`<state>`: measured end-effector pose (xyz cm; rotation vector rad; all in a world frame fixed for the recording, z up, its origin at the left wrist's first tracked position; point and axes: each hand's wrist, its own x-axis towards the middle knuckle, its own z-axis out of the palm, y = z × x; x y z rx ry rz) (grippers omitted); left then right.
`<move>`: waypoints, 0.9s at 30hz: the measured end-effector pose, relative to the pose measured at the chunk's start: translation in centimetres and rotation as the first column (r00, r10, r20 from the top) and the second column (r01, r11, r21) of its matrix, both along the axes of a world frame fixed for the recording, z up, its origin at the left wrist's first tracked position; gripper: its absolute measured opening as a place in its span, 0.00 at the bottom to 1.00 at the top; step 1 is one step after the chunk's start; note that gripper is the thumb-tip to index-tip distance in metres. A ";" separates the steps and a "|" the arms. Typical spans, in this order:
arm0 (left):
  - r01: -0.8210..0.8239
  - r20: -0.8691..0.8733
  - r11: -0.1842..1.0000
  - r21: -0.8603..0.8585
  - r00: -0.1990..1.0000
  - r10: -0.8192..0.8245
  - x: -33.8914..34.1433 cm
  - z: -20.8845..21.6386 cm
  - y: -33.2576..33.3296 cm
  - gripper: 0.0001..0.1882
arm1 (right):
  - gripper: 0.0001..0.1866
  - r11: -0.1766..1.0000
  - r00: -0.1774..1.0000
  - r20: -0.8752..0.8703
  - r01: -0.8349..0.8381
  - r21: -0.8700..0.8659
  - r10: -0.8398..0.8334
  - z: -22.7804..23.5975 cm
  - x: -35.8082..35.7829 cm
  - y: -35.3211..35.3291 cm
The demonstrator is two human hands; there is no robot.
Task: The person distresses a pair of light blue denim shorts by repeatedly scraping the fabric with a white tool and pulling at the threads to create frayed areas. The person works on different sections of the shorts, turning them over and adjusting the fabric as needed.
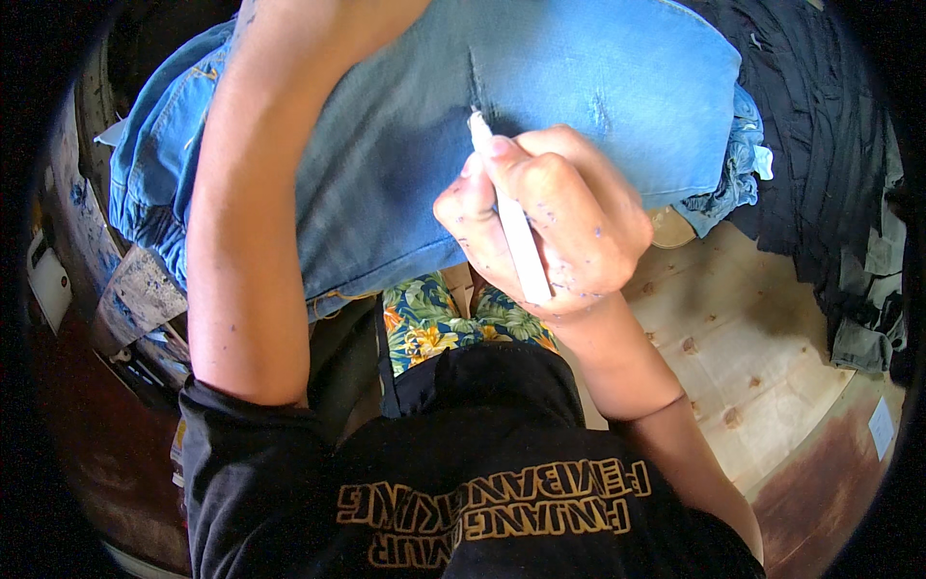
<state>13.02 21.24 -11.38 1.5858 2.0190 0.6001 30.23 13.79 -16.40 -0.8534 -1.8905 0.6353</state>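
Light blue denim jeans are spread before me, with a short dark slit-like mark and a frayed scuff to its right. My right hand is closed around a slim white pen-like tool. Its small dark tip meets or nearly meets the denim at the lower end of the slit mark; I cannot tell whether it touches. At the top edge, my left hand reaches over the jeans' left part. Its fingers lie outside the picture, so their hold is hidden.
Bunched denim lies at the left and more at the right. Dark cloth hangs along the far right. Below it is a pale tufted cushion. A paint-stained surface stands at the left.
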 end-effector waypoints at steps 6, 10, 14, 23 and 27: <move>-0.006 0.007 0.997 0.071 1.000 0.006 0.3 -1.2 -0.2 0.13 | 0.12 0.999 1.000 -0.016 -0.019 0.044 0.020 -0.4 0.5 -0.1; 0.049 0.082 0.996 -0.080 0.996 -0.043 -0.5 -0.9 1.4 0.14 | 0.11 0.995 0.996 -0.042 0.072 -0.064 -0.075 -0.4 0.6 -0.3; 0.118 -0.021 0.992 -0.048 0.993 -0.119 -8.4 3.0 -3.9 0.17 | 0.09 0.995 0.988 -0.156 -0.006 -0.103 -0.010 3.3 -1.0 -4.5; 0.087 -0.070 0.990 -0.112 0.993 -0.095 -14.9 -0.4 -10.4 0.24 | 0.12 0.947 0.947 0.070 -0.308 -0.092 0.315 5.5 -8.4 -10.3; -0.006 -0.133 0.996 0.084 0.991 0.017 -14.2 -0.2 -10.2 0.17 | 0.10 0.991 0.983 0.136 -0.132 0.029 0.127 4.1 -10.9 -9.0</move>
